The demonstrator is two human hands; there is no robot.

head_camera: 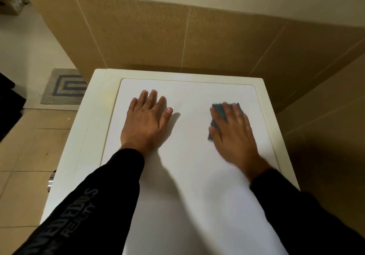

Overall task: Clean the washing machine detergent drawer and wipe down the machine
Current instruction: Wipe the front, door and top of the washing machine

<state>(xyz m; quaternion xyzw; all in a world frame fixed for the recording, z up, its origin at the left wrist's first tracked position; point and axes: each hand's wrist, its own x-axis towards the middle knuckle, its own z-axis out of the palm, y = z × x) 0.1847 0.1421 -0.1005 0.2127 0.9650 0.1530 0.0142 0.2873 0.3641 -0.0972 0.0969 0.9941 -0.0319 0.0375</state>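
Tiled corner, white washing machine top [189, 175] filling the view. Right hand [233, 134], blurred, presses flat with straight fingers on a dark blue cloth [217, 114] at the top's right side; left hand [146, 120] rests open, palm down, well apart. Black sleeves [110, 191]; patterned mat [63, 87] on the floor at left.

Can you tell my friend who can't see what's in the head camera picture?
A right hand presses a dark blue cloth flat on a white washing machine top. The left hand rests flat beside it.
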